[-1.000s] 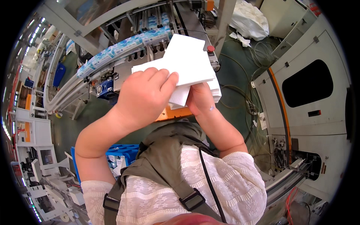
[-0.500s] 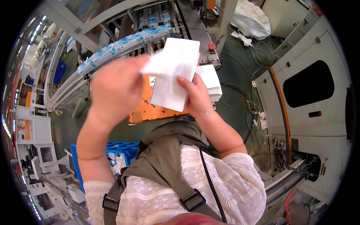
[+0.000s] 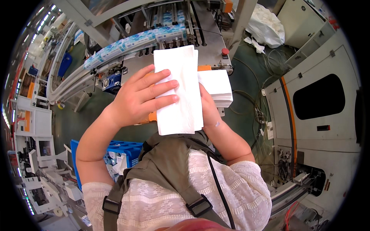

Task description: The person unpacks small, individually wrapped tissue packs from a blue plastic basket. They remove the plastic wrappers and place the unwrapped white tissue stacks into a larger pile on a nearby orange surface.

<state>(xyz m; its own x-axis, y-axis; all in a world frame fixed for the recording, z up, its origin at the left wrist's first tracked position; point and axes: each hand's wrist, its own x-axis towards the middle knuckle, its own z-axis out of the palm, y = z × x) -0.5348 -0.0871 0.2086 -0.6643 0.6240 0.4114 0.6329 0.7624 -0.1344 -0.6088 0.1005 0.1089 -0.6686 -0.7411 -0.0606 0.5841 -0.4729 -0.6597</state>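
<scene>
Counts: 2 hands, 1 white paper bundle [image 3: 180, 115] held up, 1 white paper stack [image 3: 215, 85] to its right, 1 orange table [image 3: 153, 116], 1 red mushroom push button [image 3: 225, 51], 1 blue motor [image 3: 112, 82], 1 blue plastic crate [image 3: 133, 149]; blue-and-white packs [image 3: 133, 43] line the curved conveyor behind, too tightly packed to count; layers in the stack also uncountable.

Bundle: plain white, tall narrow rectangle, nearly upright in view; at least two layers, slightly offset, second one peeking out along the right edge; faint creasing near the bottom; it's in front of the chest, over the orange table, lower end overlapping the olive apron [image 3: 165, 156]; stack shows many thin layers at its near edge.

Left hand [image 3: 140, 92]: four fingers slightly apart, laid on the bundle's front face; thumb hidden, can't tell if it's clamped; right hand [image 3: 208, 107]: at the bundle's right edge, fingertips hidden behind it, can't tell how far it's closed.

Vs 0.5 s ago: left hand was a blur off to the left, now sharp and on the paper; right thumb lay across the front, now mostly covered; bundle leaned right at the top, now straighter; less orange table showing.
</scene>
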